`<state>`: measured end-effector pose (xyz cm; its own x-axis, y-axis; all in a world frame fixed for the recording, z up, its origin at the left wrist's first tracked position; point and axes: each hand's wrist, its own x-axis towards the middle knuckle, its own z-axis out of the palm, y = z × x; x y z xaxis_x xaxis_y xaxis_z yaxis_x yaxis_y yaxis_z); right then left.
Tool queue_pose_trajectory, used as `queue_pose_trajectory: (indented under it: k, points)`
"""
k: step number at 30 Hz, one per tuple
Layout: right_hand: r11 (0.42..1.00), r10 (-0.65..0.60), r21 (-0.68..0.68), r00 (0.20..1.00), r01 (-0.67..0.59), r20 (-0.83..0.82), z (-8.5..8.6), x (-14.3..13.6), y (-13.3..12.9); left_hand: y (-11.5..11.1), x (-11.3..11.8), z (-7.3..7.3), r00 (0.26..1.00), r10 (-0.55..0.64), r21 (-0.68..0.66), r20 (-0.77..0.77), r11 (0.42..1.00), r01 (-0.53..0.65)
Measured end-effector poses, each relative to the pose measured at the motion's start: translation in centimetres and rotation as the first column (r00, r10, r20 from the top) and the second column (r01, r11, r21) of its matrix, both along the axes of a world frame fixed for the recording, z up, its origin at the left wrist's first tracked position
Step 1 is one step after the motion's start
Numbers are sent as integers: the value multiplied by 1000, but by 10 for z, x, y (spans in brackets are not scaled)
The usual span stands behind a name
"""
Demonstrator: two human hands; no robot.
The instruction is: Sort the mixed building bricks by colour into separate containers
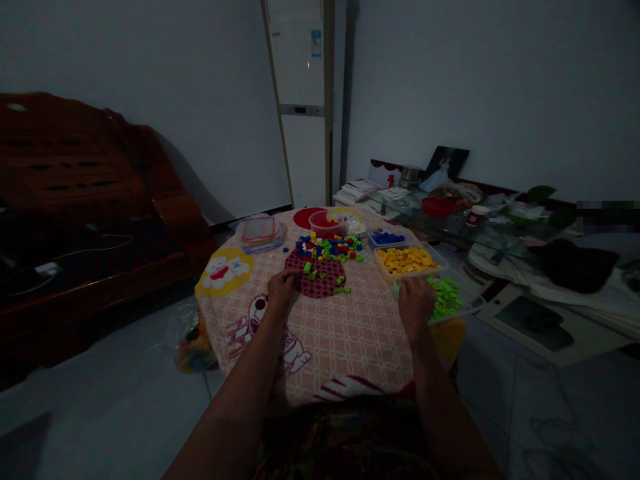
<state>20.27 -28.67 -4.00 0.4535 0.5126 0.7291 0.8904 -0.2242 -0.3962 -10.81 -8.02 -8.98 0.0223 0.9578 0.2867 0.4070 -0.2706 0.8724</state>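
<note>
My left hand (pixel 281 288) is over the tablecloth at the left edge of a dark red round patch, its fingers curled together. Anything between those fingertips is too dark to make out. Several loose green toy bricks (pixel 323 275) lie on the patch just right of it. My right hand (pixel 417 299) is at the left side of a clear box of green bricks (pixel 447 297), fingers bent down and closed. What they grip, if anything, is hidden. Beyond the patch spreads a pile of mixed red, blue, yellow, white and green bricks (pixel 330 247).
Behind the green box stand a box of yellow bricks (pixel 407 260) and a smaller one of blue bricks (pixel 389 238). A round clear tub (pixel 327 222) sits at the back near white pieces (pixel 356 228). Stacked clear lids (pixel 260 233) lie at the back left.
</note>
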Motion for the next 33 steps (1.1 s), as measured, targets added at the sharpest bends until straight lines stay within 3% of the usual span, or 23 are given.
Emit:
queue_pose_trajectory:
  k: [3,7,10,15,22,29,33]
  points:
    - [1000,14,-7,1000,-14,8,-4,-7,0,1,0,-1,1000,-3,-9,5,1000,3]
    - [980,194,-43,981,-194,-8,-13,-36,11,-1,-1,2,1000,0,7,-12,1000,0]
    - [946,281,-158,959,-284,-40,-17,-56,21,-1,-1,3,1000,-8,19,-14,1000,8]
    - [867,336,-363,939,-340,-76,-21,-75,41,2,-1,0,1000,-4,34,-24,999,5]
    - [787,396,-510,918,-347,-14,-35,-87,61,4,-2,-6,1000,-1,26,2,1000,1]
    - [809,416,-439,908,-392,-45,-39,-79,46,4,-1,-6,999,-5,13,36,1000,5]
    - [856,344,-377,934,-353,-93,-39,-75,35,3,-1,-3,1000,-11,13,22,1000,11]
